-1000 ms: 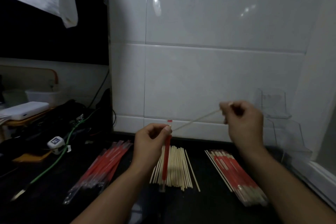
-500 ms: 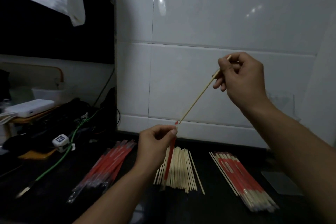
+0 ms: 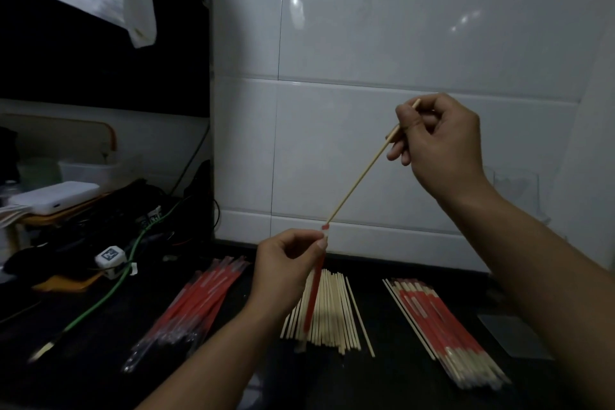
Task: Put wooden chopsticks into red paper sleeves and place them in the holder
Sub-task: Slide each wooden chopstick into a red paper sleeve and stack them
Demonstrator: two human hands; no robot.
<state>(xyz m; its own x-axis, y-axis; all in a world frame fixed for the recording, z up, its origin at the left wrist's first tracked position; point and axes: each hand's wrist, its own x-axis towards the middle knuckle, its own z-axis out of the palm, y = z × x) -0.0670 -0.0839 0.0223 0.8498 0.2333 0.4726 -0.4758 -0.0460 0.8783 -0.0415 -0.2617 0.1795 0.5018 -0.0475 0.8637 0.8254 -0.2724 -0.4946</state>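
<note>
Insertion step in hand. Left hand (image 3: 286,271) pinches the red paper sleeve (image 3: 314,289) at its mouth; right hand (image 3: 439,146) pinches the wooden chopstick (image 3: 361,176), tip just above the mouth. Next move likely calls for feeding the tip in.

- A dark countertop (image 3: 409,386) carries everything and runs back to the white tiled wall.
- Near its middle lies a heap of bare wooden chopsticks (image 3: 327,313), roughly parallel, with one stick (image 3: 361,318) lying slightly apart on the heap's right side.
- To the right lies a bundle of sleeved chopsticks (image 3: 442,326) (red paper, pale wooden ends showing at the near side).
- To the left lies a clear packet of red sleeves (image 3: 196,303), set at a slant.
- Further left, a green cable (image 3: 109,293) crosses the surface beside a small white plug (image 3: 110,260).
- At the far right lies a flat grey sheet (image 3: 515,336).
</note>
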